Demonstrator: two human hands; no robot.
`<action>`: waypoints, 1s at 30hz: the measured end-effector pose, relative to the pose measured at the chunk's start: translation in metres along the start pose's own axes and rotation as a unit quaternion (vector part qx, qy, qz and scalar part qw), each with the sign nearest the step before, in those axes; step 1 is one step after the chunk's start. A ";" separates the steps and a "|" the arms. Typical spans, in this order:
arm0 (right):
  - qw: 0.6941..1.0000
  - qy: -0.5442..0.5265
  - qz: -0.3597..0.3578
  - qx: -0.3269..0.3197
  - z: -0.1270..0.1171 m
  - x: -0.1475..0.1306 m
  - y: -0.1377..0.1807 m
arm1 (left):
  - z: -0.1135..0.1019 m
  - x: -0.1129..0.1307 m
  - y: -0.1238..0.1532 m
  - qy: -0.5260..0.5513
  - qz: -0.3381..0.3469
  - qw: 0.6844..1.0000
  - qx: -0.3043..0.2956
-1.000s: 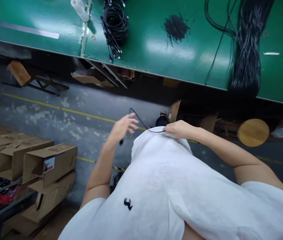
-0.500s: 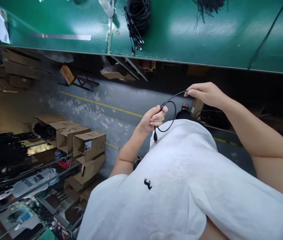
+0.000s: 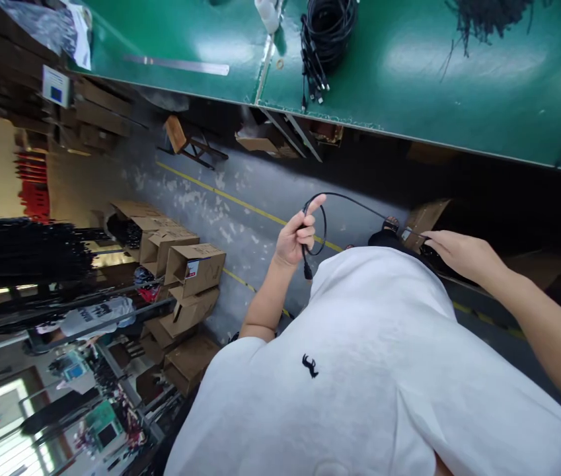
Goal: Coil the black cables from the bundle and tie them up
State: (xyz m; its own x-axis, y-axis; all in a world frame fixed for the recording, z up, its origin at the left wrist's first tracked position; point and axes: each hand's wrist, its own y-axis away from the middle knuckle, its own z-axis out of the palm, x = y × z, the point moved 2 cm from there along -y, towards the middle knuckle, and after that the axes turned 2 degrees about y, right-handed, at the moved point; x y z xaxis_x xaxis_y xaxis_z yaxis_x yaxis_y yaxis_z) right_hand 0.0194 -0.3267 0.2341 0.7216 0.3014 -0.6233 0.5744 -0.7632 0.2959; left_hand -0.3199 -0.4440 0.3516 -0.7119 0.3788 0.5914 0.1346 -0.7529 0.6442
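Note:
My left hand (image 3: 294,237) is closed around a thin black cable (image 3: 344,197), holding a small loop of it with the plug end hanging just below the fingers. The cable runs rightwards in a taut line to my right hand (image 3: 461,253), which pinches it low beside a cardboard box under the bench. Both hands are out in front of my white shirt (image 3: 359,370), above the floor.
A green workbench (image 3: 409,73) spans the top, with a coiled bundle of black cables (image 3: 324,33) and a metal ruler (image 3: 181,65) on it. Stacked cardboard boxes (image 3: 186,277) and racks of goods stand at the left. A grey floor with a yellow line (image 3: 221,195) lies below.
My right hand has moved down and to the right, drawing the cable out straight. The left hand has kept its grip on the loop. The view has swung to the left.

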 end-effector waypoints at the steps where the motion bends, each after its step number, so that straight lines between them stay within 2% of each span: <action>1: 1.000 0.004 0.000 -0.001 -0.007 -0.007 -0.001 | 0.000 -0.004 -0.003 -0.012 -0.026 1.000 -0.014; 3: 0.998 -0.039 0.043 -0.025 -0.023 -0.019 -0.014 | 0.000 -0.013 -0.009 -0.045 -0.069 0.995 -0.062; 5: 0.984 -0.139 0.100 -0.051 -0.035 -0.030 -0.036 | 0.003 -0.022 -0.012 -0.079 -0.094 0.984 -0.133; 6: 0.974 -0.189 0.106 -0.062 -0.038 -0.037 -0.048 | 0.006 -0.025 -0.013 -0.093 -0.103 0.976 -0.168; 9: 0.967 -0.245 0.031 -0.060 -0.044 -0.060 -0.072 | 0.016 -0.028 -0.010 -0.119 -0.124 0.957 -0.233; 11: 0.974 -0.217 -0.028 -0.065 -0.044 -0.077 -0.076 | 0.022 -0.028 -0.006 -0.120 -0.131 0.951 -0.253; 14: 0.978 -0.184 -0.064 -0.076 -0.046 -0.094 -0.075 | 0.027 -0.031 -0.002 -0.099 -0.155 0.945 -0.270; 17: 0.975 -0.195 -0.065 -0.087 -0.044 -0.090 -0.079 | 0.025 -0.034 0.002 -0.064 -0.191 0.952 -0.230; 19: 0.970 -0.212 -0.052 -0.106 -0.034 -0.072 -0.082 | 0.022 -0.027 0.006 -0.023 -0.166 0.974 -0.152; 21: 0.971 -0.211 -0.021 -0.106 -0.020 -0.045 -0.077 | 0.018 -0.009 0.011 0.028 -0.069 0.996 -0.054; 24: 0.988 -0.126 -0.014 -0.088 0.004 -0.012 -0.052 | 0.015 0.023 0.018 0.078 0.093 0.992 0.045; 25: 0.992 -0.071 -0.041 -0.096 0.009 -0.009 -0.040 | 0.016 0.028 0.017 0.076 0.111 0.990 0.053; 27: 0.980 0.051 -0.131 -0.138 0.015 -0.022 -0.015 | 0.020 0.025 0.007 0.035 0.072 0.996 0.025; 30: 0.937 0.152 -0.261 -0.179 0.002 -0.077 0.009 | 0.030 -0.006 -0.017 -0.058 -0.039 0.996 -0.054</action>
State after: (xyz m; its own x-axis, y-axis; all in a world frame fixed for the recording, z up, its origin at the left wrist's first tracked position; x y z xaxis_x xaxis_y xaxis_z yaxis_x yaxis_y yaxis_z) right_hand -0.0316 -0.3576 0.2832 0.3529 0.7696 -0.5321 0.9327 -0.2439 0.2657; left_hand -0.2970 -0.4176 0.3514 -0.6325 0.4923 0.5980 0.0033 -0.7703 0.6377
